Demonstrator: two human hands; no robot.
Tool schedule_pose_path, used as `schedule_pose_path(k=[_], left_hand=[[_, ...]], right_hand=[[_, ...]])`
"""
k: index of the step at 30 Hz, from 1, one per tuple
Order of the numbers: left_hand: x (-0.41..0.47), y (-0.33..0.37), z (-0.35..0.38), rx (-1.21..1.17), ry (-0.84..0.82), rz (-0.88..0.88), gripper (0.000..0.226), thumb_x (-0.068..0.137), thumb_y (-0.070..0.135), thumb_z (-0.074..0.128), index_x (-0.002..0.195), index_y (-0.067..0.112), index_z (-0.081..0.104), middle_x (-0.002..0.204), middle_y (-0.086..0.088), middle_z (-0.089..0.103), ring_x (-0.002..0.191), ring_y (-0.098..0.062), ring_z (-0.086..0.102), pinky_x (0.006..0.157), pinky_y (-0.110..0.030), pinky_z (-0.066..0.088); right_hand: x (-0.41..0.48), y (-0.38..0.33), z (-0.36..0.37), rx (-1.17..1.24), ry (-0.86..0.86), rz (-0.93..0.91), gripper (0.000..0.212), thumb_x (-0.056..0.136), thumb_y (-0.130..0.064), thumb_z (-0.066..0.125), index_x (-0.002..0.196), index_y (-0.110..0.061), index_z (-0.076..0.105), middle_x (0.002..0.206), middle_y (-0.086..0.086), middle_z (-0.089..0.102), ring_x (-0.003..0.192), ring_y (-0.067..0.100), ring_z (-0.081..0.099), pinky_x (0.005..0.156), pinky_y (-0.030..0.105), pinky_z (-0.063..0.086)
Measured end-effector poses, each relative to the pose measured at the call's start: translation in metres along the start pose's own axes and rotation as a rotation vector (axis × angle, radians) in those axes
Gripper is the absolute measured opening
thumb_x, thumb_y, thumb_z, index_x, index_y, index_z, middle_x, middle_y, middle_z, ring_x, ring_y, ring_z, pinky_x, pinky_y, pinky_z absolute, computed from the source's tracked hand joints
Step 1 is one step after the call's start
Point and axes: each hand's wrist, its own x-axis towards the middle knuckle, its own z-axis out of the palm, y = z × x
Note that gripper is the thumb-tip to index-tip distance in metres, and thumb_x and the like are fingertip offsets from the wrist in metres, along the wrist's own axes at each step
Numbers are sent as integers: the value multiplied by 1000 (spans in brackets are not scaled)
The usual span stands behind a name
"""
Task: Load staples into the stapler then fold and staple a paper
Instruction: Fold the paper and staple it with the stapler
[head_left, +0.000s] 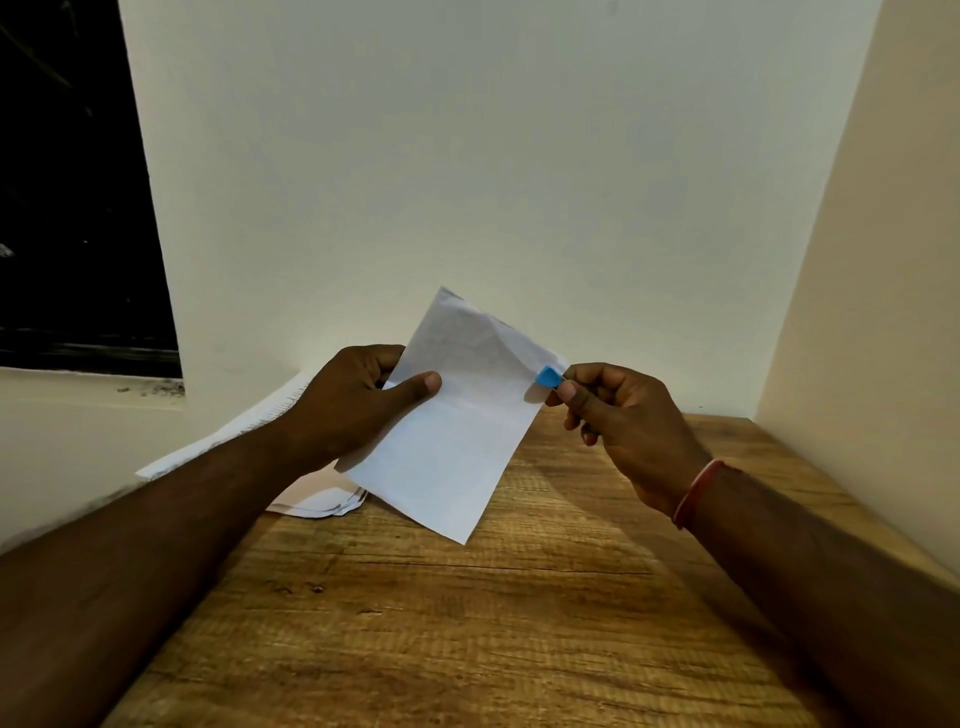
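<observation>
A folded white paper (457, 415) is held up above the wooden table, tilted with its top corner to the upper left. My left hand (353, 405) grips its left edge, thumb on the front face. My right hand (623, 421) is closed around a small blue stapler (549, 376); only the blue tip shows past my thumb and forefinger. That tip sits on the paper's upper right edge. Whether the paper lies inside the stapler's jaws is hidden by my fingers.
A stack of white sheets (311, 499) lies on the wooden table (467, 623) at the back left, partly under my left forearm. A pale wall stands right behind, a side wall (857, 312) closes the right, and a dark window (72, 208) is at the left.
</observation>
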Motion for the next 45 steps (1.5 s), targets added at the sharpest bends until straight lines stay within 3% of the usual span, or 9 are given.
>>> schedule_pose_path(k=[8,16,21,25,31,37,39,41,45], left_hand=[[-1,4,3,-34,-12,2,19,102,39,80,116,27,86,101,8,89,86,-15,87,81,-37,68],[-1,3,5,-71,-23,-6,19,102,38,81,116,25,86,101,6,89,88,-19,87,82,-38,68],[0,0,3,-91,9,-6,17,102,37,81,115,27,85,101,6,89,87,-17,87,77,-32,66],[4,-5,0,-213,82,-45,23,101,39,82,117,23,84,107,1,89,95,-24,87,86,-44,69],[6,-8,-1,-406,125,-97,35,100,36,80,126,12,81,117,-6,88,106,-31,85,92,-46,70],[5,-5,8,-447,116,-132,32,102,34,80,125,12,81,114,-5,88,102,-27,86,78,-32,70],[3,-2,11,-445,110,-138,30,102,34,80,124,13,81,113,-4,89,100,-25,87,75,-31,70],[2,1,14,-439,109,-150,26,102,33,81,121,15,82,110,-1,89,98,-24,87,76,-33,71],[-3,5,23,-371,83,-167,31,101,37,82,126,19,81,112,-2,89,101,-26,87,96,-53,70]], right_hand=[[0,-6,3,-80,51,1,7,103,-20,75,100,-21,82,93,2,83,72,12,62,69,28,51],[1,-6,7,-103,118,2,11,103,-19,76,93,-20,81,81,-4,80,69,9,62,71,32,53],[-2,-8,8,7,42,4,9,103,-25,76,103,-21,84,99,1,85,77,13,64,75,38,54],[-1,-6,6,21,63,25,15,101,-32,78,111,-21,82,105,3,84,84,8,67,79,34,55],[-6,22,11,-748,-195,102,15,95,-44,84,98,-31,76,97,-11,77,94,8,70,81,26,56],[-8,29,14,-950,-212,88,25,86,-62,84,99,-43,76,107,-18,73,109,9,63,95,38,56],[-8,26,14,-841,-169,58,30,87,-60,84,109,-41,77,110,-19,74,110,5,65,95,33,54],[-8,11,15,-410,-63,51,22,99,-44,79,117,-31,80,109,-13,81,107,5,73,94,27,55],[-12,-18,21,200,13,93,26,103,-27,74,124,-10,78,108,10,85,100,28,82,89,42,68]])
